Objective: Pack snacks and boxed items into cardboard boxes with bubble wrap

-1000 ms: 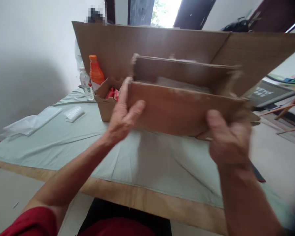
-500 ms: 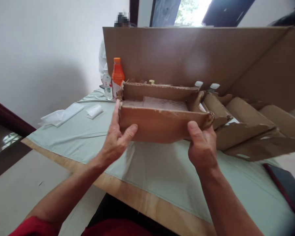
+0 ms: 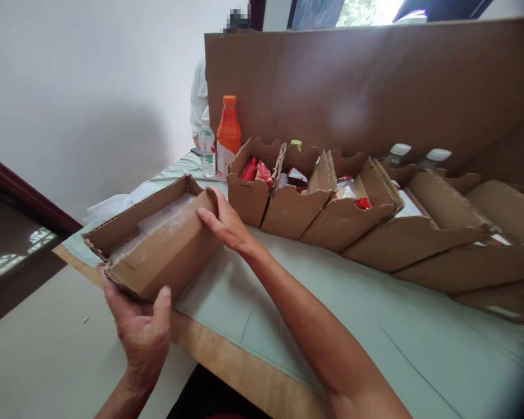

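Between my two hands is a long open cardboard box [image 3: 174, 256], held slantwise over the table's left front edge. Clear plastic packaging [image 3: 157, 224] lies inside it; what that wraps I cannot make out. My left hand [image 3: 142, 326] grips the near end from below, its thumb against the side wall. At the far end my right hand [image 3: 225, 221] is closed round the corner, thumb on the outer side. To the right stands a row of similar cardboard boxes [image 3: 294, 212], several of them with red and white packets [image 3: 257, 170] inside.
An orange bottle [image 3: 229, 131] and a clear water bottle [image 3: 206, 151] stand at the back left. A tall cardboard panel [image 3: 332, 87] rises behind the boxes, with white-capped bottles [image 3: 399, 152] before it. Someone in a white sleeve [image 3: 198, 96] is beyond. The wooden table edge [image 3: 218, 349] runs along the front.
Both hands have carried the cardboard box leftward and turned it, so its left end now points toward me. The row of boxes behind it has come into sight.
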Demonstrator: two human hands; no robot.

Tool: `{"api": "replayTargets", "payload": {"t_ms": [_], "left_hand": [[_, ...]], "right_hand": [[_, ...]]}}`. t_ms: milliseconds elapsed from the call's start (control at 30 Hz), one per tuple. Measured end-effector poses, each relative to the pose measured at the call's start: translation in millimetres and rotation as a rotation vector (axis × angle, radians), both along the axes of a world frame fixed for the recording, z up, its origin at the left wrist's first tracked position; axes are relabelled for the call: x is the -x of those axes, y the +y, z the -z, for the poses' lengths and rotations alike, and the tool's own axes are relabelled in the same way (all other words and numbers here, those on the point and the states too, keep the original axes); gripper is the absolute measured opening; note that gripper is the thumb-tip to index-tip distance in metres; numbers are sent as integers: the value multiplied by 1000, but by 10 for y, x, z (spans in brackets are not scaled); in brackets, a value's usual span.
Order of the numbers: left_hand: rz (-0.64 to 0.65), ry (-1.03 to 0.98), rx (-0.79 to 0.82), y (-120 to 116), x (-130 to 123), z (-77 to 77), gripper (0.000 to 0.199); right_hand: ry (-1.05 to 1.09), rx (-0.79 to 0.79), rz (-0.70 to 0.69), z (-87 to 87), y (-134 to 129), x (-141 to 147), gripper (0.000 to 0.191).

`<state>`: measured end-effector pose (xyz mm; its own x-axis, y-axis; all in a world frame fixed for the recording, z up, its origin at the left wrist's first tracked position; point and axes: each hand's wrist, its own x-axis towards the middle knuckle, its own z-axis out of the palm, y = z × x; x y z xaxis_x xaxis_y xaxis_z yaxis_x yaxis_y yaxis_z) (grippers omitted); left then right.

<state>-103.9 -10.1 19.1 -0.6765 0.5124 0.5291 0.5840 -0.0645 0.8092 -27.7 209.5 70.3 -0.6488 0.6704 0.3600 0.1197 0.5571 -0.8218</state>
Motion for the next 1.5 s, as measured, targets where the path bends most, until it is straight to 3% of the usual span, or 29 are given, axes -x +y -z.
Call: {"api": "replayTargets", "payload": {"t_ms": [133, 400, 567, 700, 833, 900, 1000, 1267, 1400, 1500], "left_hand": [[-55, -48, -62, 180, 42, 90, 97], [-21, 102, -3, 347, -34, 249, 98], [38, 151, 34, 823, 87, 191, 94], [145, 176, 22, 1352, 240, 252, 89], [384, 147, 287, 1654, 319, 450, 63], [475, 170, 406, 1673, 329, 548, 52], [493, 210, 449, 1626, 323, 633, 52], [520, 297, 456, 1602, 384, 599, 62], [554, 321, 481, 1551, 462, 558, 67], [581, 392, 518, 1449, 506, 611, 65]], "right_hand": [[-94, -84, 126, 145, 97, 143, 83], [-168, -22, 161, 856, -137, -53, 70], [-139, -39, 156, 1091, -213, -78, 57], [-120, -70, 197, 1122, -229, -116, 52], [-134, -75, 279, 1077, -229, -131, 37], [-168, -64, 316, 1060, -222, -135, 31], [-238, -52, 329, 1049, -206, -136, 25], [-393, -118, 286, 927, -251, -104, 25], [-445, -203, 216, 903, -465, -187, 20], [-458, -405, 117, 946, -823, -434, 24]]}}
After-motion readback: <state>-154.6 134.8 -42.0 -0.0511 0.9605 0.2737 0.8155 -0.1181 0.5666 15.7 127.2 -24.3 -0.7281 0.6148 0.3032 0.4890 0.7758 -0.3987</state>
